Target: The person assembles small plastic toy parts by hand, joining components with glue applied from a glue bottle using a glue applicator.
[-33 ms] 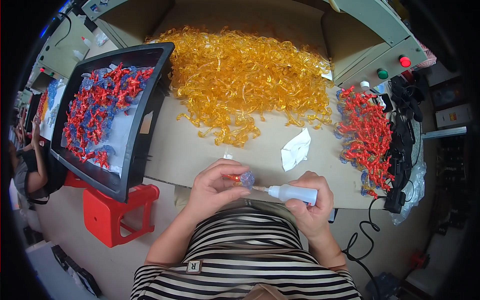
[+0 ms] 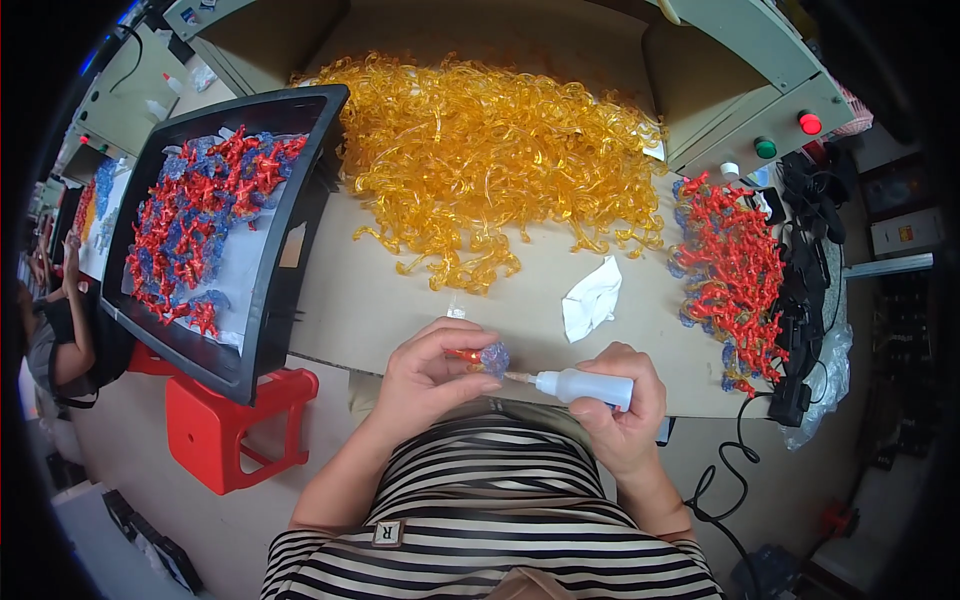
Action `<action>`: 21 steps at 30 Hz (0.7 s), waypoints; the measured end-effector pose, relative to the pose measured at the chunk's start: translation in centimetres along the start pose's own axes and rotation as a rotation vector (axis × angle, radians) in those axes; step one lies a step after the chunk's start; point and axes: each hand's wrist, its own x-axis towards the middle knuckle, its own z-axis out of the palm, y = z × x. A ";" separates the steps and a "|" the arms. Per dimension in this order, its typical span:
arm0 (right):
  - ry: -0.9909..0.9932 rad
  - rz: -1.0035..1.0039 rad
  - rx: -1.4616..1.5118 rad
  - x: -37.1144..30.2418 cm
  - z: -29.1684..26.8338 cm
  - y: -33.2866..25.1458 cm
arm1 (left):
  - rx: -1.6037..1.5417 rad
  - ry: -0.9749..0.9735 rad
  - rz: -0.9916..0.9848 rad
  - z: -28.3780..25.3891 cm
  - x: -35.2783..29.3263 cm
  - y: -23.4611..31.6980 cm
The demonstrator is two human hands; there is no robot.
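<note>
My left hand (image 2: 430, 378) pinches a small red and translucent-blue plastic figure (image 2: 493, 359) between thumb and fingers, its blue end facing right. In my right hand (image 2: 628, 405) lies a squeeze bottle (image 2: 588, 387), white and translucent, tilted on its side. Its thin nozzle points left, and the tip is at or very close to the figure's blue part; I cannot tell whether they touch. Both hands are just over the table's near edge. Past them, a crumpled white tissue (image 2: 591, 300) rests on the table (image 2: 335, 290).
Many curled amber plastic pieces (image 2: 500, 150) are heaped at the back. On the left, a black tray (image 2: 275, 240) holds red and blue figures; a red stool (image 2: 235, 425) stands below it. More red figures (image 2: 735, 270) lie at right beside black cables (image 2: 800, 300). Another person (image 2: 65, 330) is far left.
</note>
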 end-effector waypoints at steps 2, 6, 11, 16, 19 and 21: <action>0.002 0.005 -0.003 0.0 0.1 -0.2 | 0.002 -0.001 0.002 0.0 -0.1 0.0; -0.001 0.017 -0.016 0.1 0.2 -0.2 | 0.009 -0.006 0.003 -0.1 0.0 0.1; -0.009 0.023 -0.033 0.2 0.2 -0.4 | 0.003 0.000 -0.011 -0.1 -0.1 0.1; -0.013 0.034 -0.037 0.2 0.3 -0.4 | 0.000 0.000 -0.012 -0.1 -0.1 0.1; -0.011 0.033 -0.046 0.2 0.3 -0.5 | 0.008 0.000 -0.010 -0.1 -0.1 0.1; -0.017 0.024 -0.057 0.3 0.4 -0.5 | 0.008 0.000 -0.008 -0.1 -0.1 0.0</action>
